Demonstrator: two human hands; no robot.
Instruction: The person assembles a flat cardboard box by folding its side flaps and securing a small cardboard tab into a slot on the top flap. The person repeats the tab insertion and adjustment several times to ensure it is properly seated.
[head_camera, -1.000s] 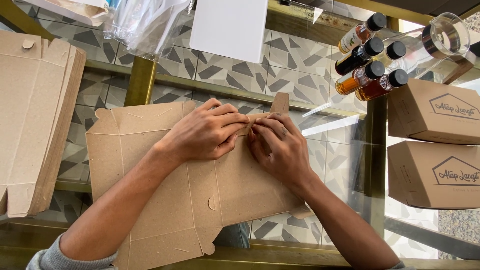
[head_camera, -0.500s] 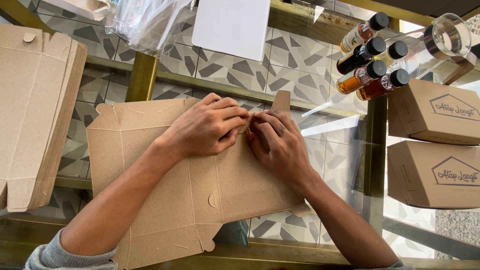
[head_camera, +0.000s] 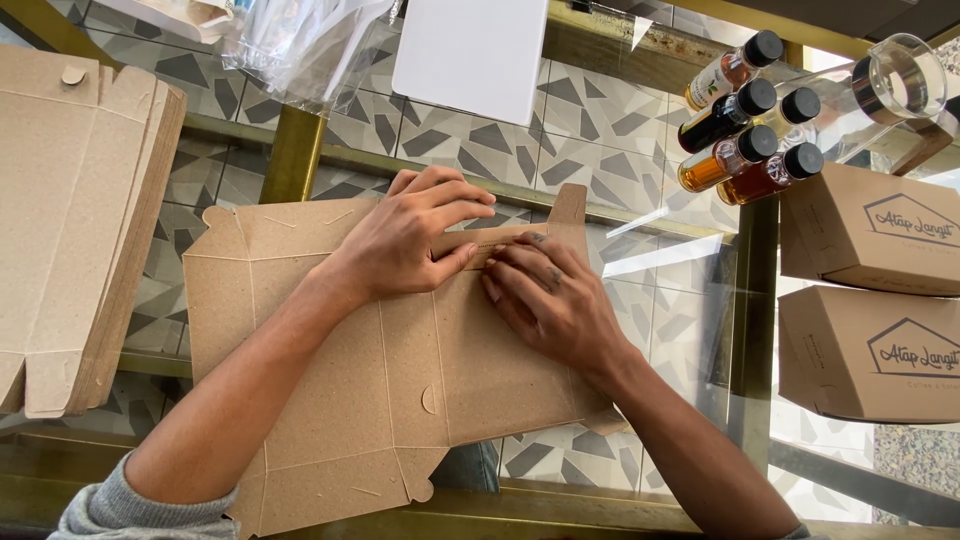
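**Both hands flat on an unfolded carton**

Glass forms the table (head_camera: 660, 270) top, held in a brass-coloured frame, and a floor of grey and white triangle tiles shows through it.

On the glass lies a flat brown cardboard box blank (head_camera: 400, 370), creased and die-cut, its tabs spread out. The left hand (head_camera: 410, 240) rests on its upper middle, fingers (head_camera: 460, 195) bent and pressing a narrow folded strip along the top edge. The right hand (head_camera: 555, 300) lies just beside it, fingers stretched flat on the same strip, their tips touching those of the left. Neither hand is closed around anything; both press down on the cardboard.

At the left edge sits a stack of flat blanks (head_camera: 75, 230) of the same brown card. Beyond the hands lie a white sheet (head_camera: 470, 55) and a crumpled clear plastic bag (head_camera: 300, 40). To the right lie small bottles with black caps (head_camera: 745, 125), amber and dark liquid inside, beside a clear glass jar (head_camera: 895, 85). Below them stand two assembled brown boxes (head_camera: 870, 290), each printed with a house-shaped outline in dark ink.
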